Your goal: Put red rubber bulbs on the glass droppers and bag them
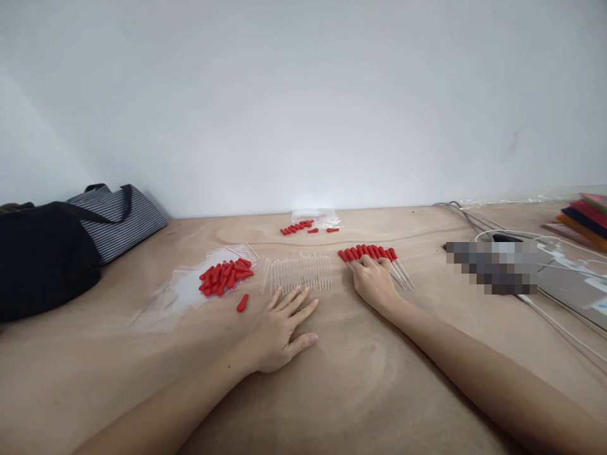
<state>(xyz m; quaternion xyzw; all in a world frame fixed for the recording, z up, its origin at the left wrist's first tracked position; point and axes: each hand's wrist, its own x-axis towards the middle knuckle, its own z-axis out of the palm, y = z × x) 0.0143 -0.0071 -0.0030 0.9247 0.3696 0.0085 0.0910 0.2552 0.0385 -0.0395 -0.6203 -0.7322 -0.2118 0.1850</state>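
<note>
On the desk (360, 392), the left hand (284, 328) lies fingers spread, holding nothing, just before a row of clear tubes (306, 272). The right hand (374, 281) curls over red-capped tubes (365, 251); its grip I cannot tell. More red bulbs (294, 227) lie near the desk's far edge.

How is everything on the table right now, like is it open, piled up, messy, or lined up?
Left hand: palm down, fingers spread
Right hand: fingers bent, at the red-topped droppers
Red-topped droppers: lying side by side
Clear tubes: lined up, no red tops on
Red bulb pile: heaped on plastic bags
Plastic bags: flat, overlapping
Lone red bulb: lying apart
</note>
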